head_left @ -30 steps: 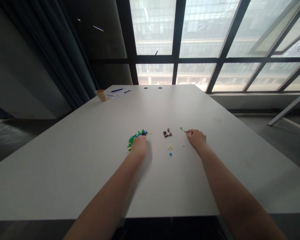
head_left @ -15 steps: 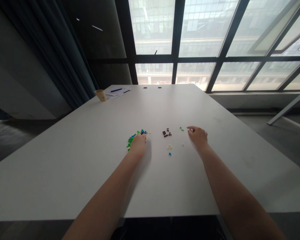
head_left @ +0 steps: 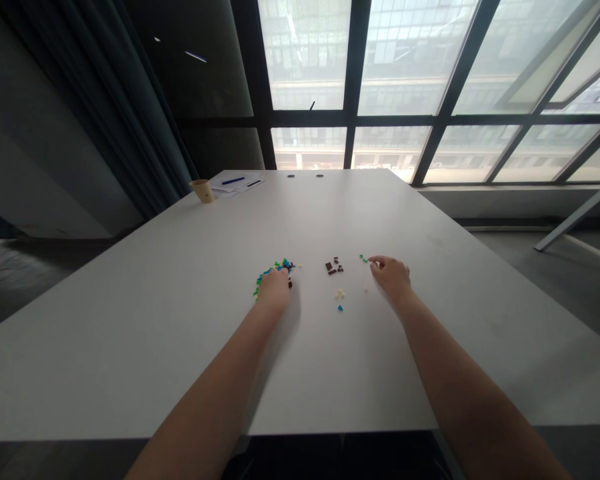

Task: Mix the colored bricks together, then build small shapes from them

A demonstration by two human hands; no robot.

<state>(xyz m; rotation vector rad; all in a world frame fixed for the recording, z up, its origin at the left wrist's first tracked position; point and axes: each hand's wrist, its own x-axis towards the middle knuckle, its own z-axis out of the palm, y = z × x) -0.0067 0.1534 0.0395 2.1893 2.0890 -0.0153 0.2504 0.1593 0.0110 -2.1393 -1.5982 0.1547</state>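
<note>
My left hand [head_left: 274, 288] rests over a pile of small toy building bricks [head_left: 264, 274], mostly green and blue with a few dark ones. Its fingers curl down into the pile, and what they grip, if anything, is hidden. To the right, my right hand [head_left: 392, 274] has thumb and forefinger drawn together beside a few tiny green bricks [head_left: 364, 259]. Whatever is between those fingertips is too small to make out. Between the hands lies a group of dark brown bricks [head_left: 329, 266]. Nearer to me are pale yellow bricks [head_left: 340, 294] and a blue brick [head_left: 340, 308].
All of this lies on a large white table [head_left: 180, 320]. At its far left stand a paper cup [head_left: 203, 191] and sheets of paper [head_left: 237, 188] with a blue pen [head_left: 233, 181] on them. A tiny pale piece [head_left: 366, 291] lies near my right wrist.
My right hand has moved a little left and nearer, up to the green bricks. My left hand has shifted slightly left over the pile, showing more dark bricks at its right side.
</note>
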